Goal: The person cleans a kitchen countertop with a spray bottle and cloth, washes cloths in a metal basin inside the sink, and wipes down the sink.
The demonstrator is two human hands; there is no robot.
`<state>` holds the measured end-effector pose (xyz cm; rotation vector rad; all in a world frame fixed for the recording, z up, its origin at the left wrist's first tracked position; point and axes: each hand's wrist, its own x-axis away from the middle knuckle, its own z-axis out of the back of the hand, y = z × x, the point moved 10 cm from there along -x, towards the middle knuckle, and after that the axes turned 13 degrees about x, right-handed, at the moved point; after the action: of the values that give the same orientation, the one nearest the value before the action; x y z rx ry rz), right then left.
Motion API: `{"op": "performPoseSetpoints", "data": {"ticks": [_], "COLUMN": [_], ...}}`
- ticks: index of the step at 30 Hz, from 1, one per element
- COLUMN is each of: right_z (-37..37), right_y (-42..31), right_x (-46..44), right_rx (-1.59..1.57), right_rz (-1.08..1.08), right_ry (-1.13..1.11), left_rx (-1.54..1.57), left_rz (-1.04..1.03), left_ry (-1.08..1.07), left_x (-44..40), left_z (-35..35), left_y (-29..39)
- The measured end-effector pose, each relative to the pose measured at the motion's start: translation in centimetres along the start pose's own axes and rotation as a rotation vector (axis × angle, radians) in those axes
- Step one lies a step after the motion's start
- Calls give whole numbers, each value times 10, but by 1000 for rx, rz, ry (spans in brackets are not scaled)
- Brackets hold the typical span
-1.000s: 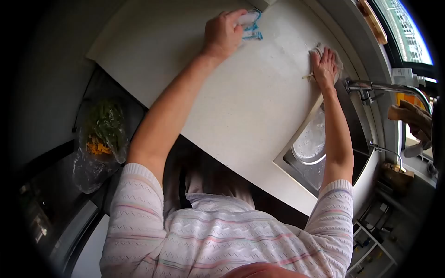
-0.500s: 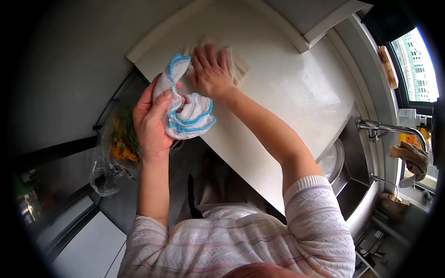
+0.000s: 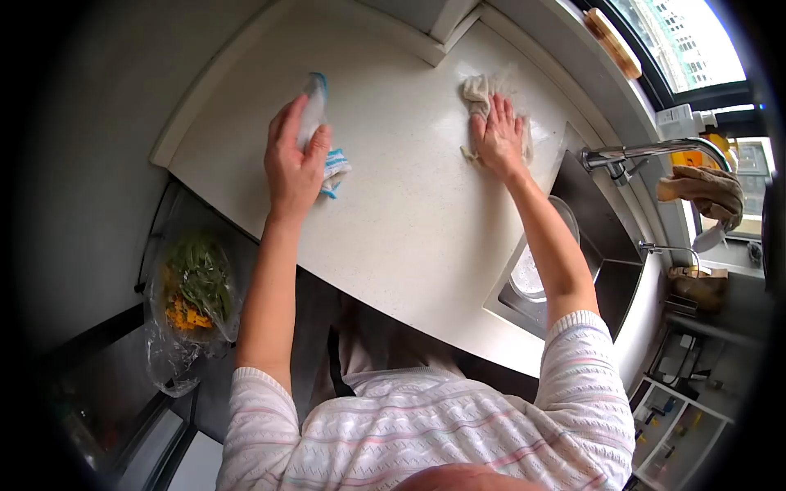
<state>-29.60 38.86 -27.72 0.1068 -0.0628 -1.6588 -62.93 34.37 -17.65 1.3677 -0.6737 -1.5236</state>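
My left hand (image 3: 293, 170) is closed round a bunched white cloth with blue stitched edging (image 3: 313, 110). Part of that cloth hangs out below my fingers, over the left side of the white countertop (image 3: 393, 221). Farther right, my right hand (image 3: 501, 146) lies flat with its fingers stretched out, pressing a crumpled beige cloth (image 3: 476, 92) onto the counter. The beige cloth spreads out around my fingers, close to the back edge near the sink; part of it is hidden under my palm.
A metal sink (image 3: 618, 282) with a shiny basin (image 3: 528, 274) in it is at the right. Over it reaches a chrome faucet (image 3: 647, 151) with a brown cloth (image 3: 708, 192) hanging by it. A plastic bag of greens and orange flowers (image 3: 196, 286) hangs at the left below the counter.
My right hand has slid the beige cloth right across the counter, toward the sink. My left hand still holds the blue-edged cloth, now farther over the countertop. The view has shifted.
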Motion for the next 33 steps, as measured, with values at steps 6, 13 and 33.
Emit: {"op": "performPoseSetpoints", "data": {"ticks": [6, 13, 33], "right_z": [10, 3, 15], "right_y": [-36, 17, 12], "right_x": [20, -134, 236], "right_rx": [-38, -124, -118], "right_rz": [132, -94, -74], "right_ry": [-18, 220, -26], "left_rx": [-318, -446, -414], "left_rz": [-188, -240, -313], "left_ry": [-203, -219, -137], "left_x": [-11, -12, -8], "left_z": [-62, -73, -65], "left_y": [-20, -27, -24]}}
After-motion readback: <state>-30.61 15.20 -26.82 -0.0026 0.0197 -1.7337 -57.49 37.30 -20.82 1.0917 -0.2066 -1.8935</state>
